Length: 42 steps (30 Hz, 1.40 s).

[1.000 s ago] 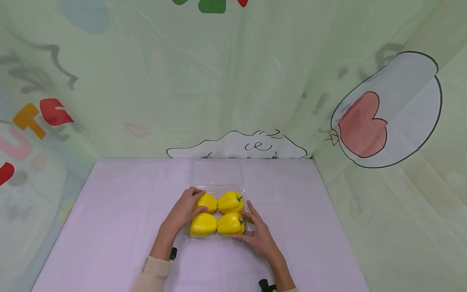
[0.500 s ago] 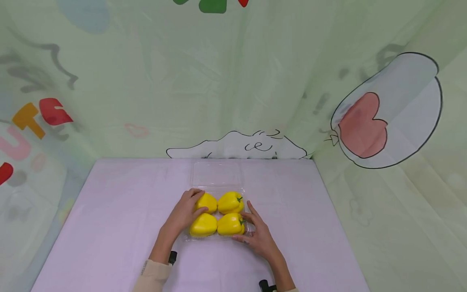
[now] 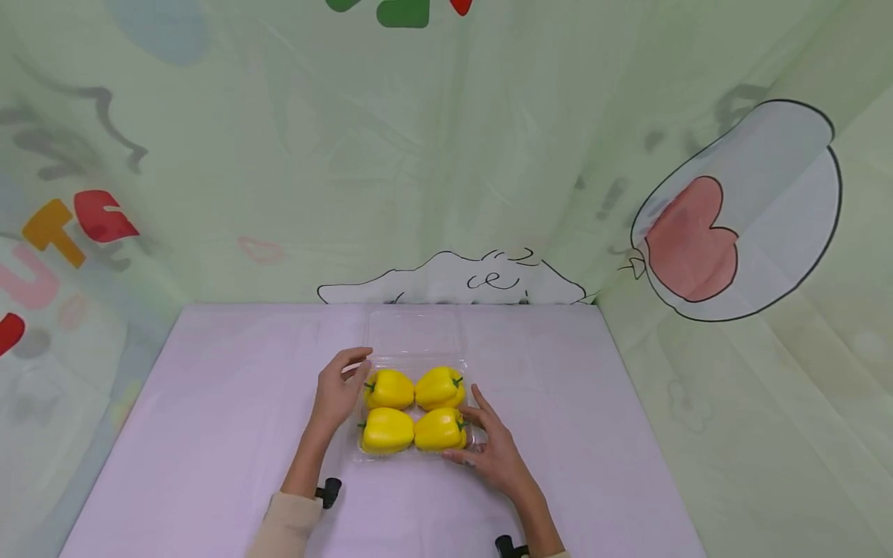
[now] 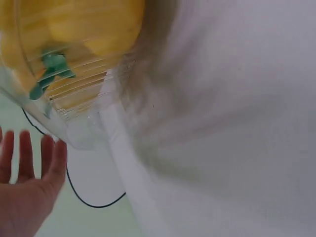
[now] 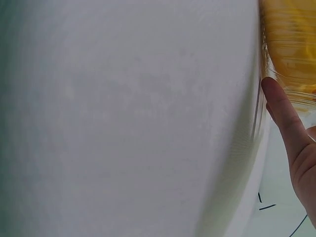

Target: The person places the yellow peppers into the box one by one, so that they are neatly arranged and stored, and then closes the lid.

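Note:
Several yellow bell peppers (image 3: 387, 431) with green stems sit in two rows in a clear plastic clamshell box (image 3: 415, 361). The box's lid (image 3: 415, 332) lies folded back towards the wall. My left hand (image 3: 339, 391) is raised beside the back-left pepper (image 3: 391, 389), its fingers loosely bent and empty. In the left wrist view its fingertips appear close to the box's corner, where a pepper shows through the plastic. My right hand (image 3: 494, 448) holds the box's front-right corner, thumb by the front and fingers along the right side, around the front-right pepper (image 3: 439, 429).
The box stands on a table with a pale lilac cloth (image 3: 251, 387). A green printed curtain (image 3: 418, 155) rises behind the table's back edge and along both sides. A black wrist device (image 3: 329, 493) is worn on the left arm, another black device (image 3: 512, 547) on the right.
My left hand has let go of the back-left pepper and moved left, uncovering its stem. The right hand has stayed in place at the box.

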### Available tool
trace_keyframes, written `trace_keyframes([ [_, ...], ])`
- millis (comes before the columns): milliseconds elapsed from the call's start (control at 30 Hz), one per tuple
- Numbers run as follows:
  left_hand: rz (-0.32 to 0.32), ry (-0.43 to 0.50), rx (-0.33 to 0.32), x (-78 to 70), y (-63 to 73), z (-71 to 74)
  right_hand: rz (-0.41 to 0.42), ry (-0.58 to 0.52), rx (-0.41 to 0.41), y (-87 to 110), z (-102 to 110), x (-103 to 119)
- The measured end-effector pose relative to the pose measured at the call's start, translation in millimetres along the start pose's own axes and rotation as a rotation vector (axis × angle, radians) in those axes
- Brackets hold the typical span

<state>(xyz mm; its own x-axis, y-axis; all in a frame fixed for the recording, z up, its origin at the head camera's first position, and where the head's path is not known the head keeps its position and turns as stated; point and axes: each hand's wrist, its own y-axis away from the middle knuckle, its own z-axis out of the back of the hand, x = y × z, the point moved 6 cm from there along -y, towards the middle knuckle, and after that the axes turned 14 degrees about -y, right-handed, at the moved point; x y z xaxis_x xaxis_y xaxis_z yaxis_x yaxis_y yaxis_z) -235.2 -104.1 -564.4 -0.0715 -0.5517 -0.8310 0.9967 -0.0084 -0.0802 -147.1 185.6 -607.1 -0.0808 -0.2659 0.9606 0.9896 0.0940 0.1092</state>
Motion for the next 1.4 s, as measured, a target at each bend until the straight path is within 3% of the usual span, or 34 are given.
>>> trace_keyframes([
  [67, 0.074, 0.036, -0.051, 9.1, -4.7, 2.3, 0.002, -0.003, 0.002, 0.2, 0, 0],
  [133, 0.177, 0.091, -0.054, 20.5, -9.1, 1.6, 0.004, -0.006, 0.005, 0.2, 0, 0],
  [267, 0.373, 0.268, 0.029, 42.6, -17.1, -8.2, 0.005, -0.009, 0.005, 0.0, 1, 0],
  [367, 0.454, 0.369, 0.083, 52.0, -20.5, -16.3, 0.01, -0.004, 0.004, 0.1, 1, 1],
  [500, 0.471, 0.404, 0.116, 55.4, -24.6, -25.2, 0.008, 0.001, 0.003, 0.3, 1, 1],
  [633, 0.482, 0.382, 0.131, 56.8, -28.4, -30.4, -0.006, -0.008, 0.002, 0.5, 1, -1],
  [1033, 0.457, 0.305, 0.127, 53.7, -30.0, -30.2, -0.008, -0.021, 0.001, 1.6, 0, 0],
  [1400, 0.431, 0.334, 0.109, 54.0, -30.4, -27.5, -0.012, -0.014, -0.004, 1.7, 1, 1],
])
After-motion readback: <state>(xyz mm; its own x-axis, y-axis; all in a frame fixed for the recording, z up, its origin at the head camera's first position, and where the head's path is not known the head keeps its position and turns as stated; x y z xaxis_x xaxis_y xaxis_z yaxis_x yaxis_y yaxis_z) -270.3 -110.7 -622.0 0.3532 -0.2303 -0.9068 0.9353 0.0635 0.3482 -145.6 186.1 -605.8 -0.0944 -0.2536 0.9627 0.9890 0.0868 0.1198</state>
